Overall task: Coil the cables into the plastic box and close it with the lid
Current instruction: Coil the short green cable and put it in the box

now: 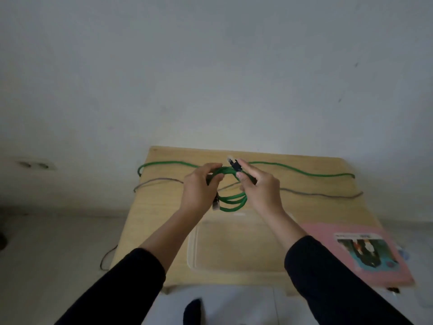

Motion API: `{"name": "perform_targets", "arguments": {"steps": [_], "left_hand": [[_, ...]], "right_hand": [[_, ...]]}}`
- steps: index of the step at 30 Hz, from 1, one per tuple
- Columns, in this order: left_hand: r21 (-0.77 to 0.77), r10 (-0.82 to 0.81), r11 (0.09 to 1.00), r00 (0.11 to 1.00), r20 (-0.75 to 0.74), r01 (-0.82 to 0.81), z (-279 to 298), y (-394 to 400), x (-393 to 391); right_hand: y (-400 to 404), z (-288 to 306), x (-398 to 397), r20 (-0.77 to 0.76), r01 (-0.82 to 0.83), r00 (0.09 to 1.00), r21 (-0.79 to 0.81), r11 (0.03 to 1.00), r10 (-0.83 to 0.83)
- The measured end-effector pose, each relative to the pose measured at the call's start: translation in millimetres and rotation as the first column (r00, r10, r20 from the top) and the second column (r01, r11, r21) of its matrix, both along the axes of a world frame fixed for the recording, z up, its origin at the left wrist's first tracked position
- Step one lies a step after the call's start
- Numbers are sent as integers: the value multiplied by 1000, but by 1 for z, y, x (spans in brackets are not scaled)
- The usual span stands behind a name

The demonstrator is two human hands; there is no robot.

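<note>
A coiled green cable [232, 199] hangs in the air above the small wooden table [161, 207]. My left hand [199, 191] grips the left side of the coil, with one plug dangling below it. My right hand [260, 188] pinches the coil's right side, and the cable's black plug end [234, 164] sticks up past its fingers. A second green cable [304, 172] lies stretched across the far part of the table. A grey cable [328, 195] lies stretched in front of it. The clear plastic box [236, 245] sits on the table under my forearms.
A pink packet [365, 252] with a printed picture lies on the table's right front corner, over its edge. A thin dark wire [106, 258] hangs off the left edge. A white wall with a socket [35, 164] stands behind the table. A dark foot [193, 311] shows below.
</note>
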State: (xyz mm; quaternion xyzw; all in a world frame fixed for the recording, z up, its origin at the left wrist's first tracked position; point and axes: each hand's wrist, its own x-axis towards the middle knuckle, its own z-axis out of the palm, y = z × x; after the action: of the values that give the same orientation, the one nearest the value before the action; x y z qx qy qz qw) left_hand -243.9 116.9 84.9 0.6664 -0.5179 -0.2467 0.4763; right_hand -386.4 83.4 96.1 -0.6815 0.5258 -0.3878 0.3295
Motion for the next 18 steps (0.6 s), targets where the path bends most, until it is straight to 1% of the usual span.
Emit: {"name": "perform_targets", "arguments": {"steps": [3, 6, 11, 15, 18], "left_hand": [[63, 36, 997, 999, 24, -37, -26, 29, -8], [125, 28, 991, 996, 80, -38, -47, 55, -17], [179, -32, 984, 992, 124, 9, -70, 74, -26], [209, -4, 978, 993, 119, -21, -79, 70, -34], [249, 27, 967, 994, 106, -53, -86, 60, -38]], "right_hand": [[28, -26, -11, -25, -31, 999, 120, 992, 35], [55, -47, -24, -70, -51, 995, 219, 974, 68], [70, -73, -35, -94, -61, 991, 297, 953, 93], [67, -85, -35, -75, -44, 994, 364, 931, 76], [63, -93, -36, -85, -23, 995, 369, 929, 58]]}}
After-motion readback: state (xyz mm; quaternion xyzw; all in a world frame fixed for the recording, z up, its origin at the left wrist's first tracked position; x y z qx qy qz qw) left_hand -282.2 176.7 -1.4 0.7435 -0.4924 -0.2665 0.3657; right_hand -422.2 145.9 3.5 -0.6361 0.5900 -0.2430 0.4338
